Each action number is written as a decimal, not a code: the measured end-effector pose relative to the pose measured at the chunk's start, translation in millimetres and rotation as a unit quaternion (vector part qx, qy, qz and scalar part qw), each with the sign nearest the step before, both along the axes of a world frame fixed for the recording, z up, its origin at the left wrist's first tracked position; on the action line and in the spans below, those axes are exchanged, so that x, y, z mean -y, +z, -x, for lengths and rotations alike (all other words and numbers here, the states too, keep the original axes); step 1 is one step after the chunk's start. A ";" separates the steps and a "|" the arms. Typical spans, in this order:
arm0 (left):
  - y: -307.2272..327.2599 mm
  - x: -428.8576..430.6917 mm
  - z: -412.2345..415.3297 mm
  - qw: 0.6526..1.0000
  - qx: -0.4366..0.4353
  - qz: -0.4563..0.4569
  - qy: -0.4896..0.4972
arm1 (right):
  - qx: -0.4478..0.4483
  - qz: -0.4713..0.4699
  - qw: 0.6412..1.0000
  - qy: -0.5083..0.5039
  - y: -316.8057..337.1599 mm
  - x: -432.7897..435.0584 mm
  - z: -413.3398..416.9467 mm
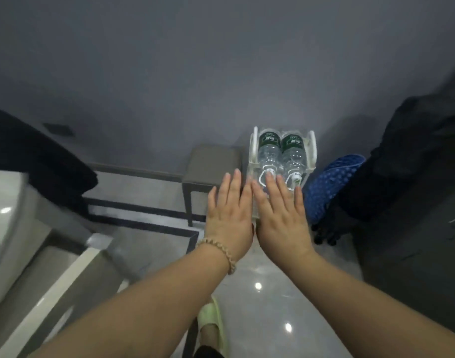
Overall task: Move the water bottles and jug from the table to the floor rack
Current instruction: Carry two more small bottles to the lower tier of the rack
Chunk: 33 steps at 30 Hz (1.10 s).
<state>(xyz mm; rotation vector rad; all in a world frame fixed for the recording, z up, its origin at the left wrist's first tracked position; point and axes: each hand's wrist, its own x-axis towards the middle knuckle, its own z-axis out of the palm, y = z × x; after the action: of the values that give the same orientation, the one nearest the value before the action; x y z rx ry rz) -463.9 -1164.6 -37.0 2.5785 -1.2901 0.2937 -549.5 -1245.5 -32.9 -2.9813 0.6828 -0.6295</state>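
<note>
Two water bottles lying side by side in the clear floor rack against the wall, left hand and right hand flat, palms down, fingers extended, gripping nothing, held just before the rack, beaded bracelet on left wrist.

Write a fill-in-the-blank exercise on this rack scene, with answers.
1. The white plastic floor rack holds ____ clear green-labelled water bottles.
2. Both hands are open and hold ____.
3. The beaded bracelet is on the ____ wrist.
4. The blue bumpy mat lies to the rack's ____.

Answers: two; nothing; left; right
</note>
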 end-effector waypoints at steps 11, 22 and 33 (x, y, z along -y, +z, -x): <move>110.8 -235.4 41.1 0.987 0.092 0.009 0.129 | 0.044 -0.005 0.989 0.139 112.5 -213.6 14.1; 115.4 -547.1 73.3 0.968 0.099 -0.019 0.231 | 0.019 0.018 0.969 0.245 112.0 -499.3 23.1; 115.7 -805.6 31.7 0.945 0.079 -0.059 0.313 | -0.006 0.013 0.962 0.274 106.8 -695.8 -23.4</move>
<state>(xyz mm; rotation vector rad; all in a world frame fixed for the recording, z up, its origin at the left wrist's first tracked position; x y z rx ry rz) -495.6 -359.0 78.7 3.0608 -0.4936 0.5549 -526.0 -549.7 73.9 -2.9810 -0.1626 -0.5726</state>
